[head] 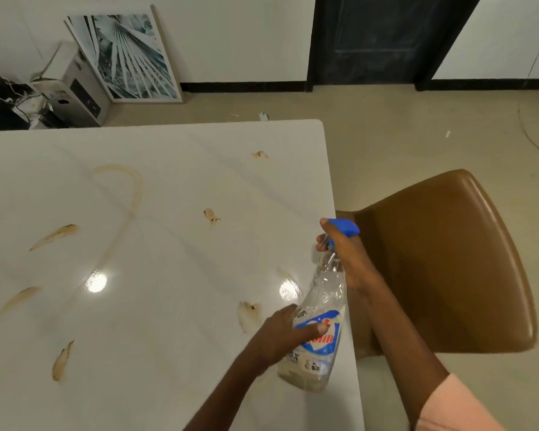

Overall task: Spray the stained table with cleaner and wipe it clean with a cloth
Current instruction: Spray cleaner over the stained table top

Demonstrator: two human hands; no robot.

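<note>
A clear spray bottle [322,293] with a blue trigger head and a blue-and-red label is held tilted above the white table [168,353] near its right edge. My left hand [280,334] grips the bottle's lower body, thumb across the label. My right hand [344,256] is wrapped around the neck and blue trigger head. Several brown stains mark the table: a curved smear [128,181], streaks at the left [55,236], small spots [211,215] and a patch [248,312] beside my left hand. No cloth is in view.
A brown padded chair [448,259] stands close against the table's right edge. On the floor beyond the table lean a framed leaf picture [128,57] and a white box [75,88] with cables. A dark door [380,35] is at the back.
</note>
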